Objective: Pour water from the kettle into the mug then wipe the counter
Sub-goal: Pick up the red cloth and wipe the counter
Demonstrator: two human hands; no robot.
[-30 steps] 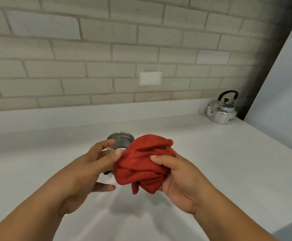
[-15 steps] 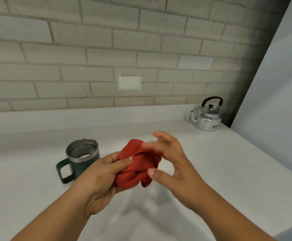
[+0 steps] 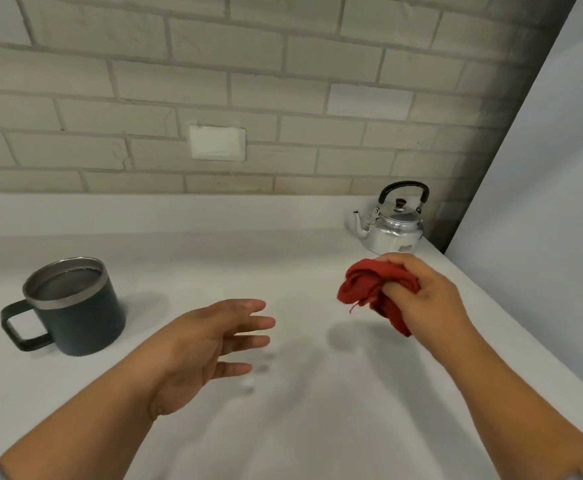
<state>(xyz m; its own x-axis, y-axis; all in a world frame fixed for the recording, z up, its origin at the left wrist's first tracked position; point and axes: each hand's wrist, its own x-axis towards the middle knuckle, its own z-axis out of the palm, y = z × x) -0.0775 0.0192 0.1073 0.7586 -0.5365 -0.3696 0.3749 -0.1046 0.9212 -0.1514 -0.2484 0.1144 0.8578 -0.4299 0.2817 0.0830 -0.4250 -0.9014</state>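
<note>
Okay, head view: I've got a pale brick wall at the back with a white cover plate set in it. The kettle stands upright in the far right corner of the counter, spout pointing left. The mug stands far left, handle leftward, well apart from the kettle. My right hand clutches a bunched red cloth just in front of the kettle. My left hand hovers between mug and cloth, fingers spread and relaxed, holding nothing. Small blurry spots lie by its fingertips.
</note>
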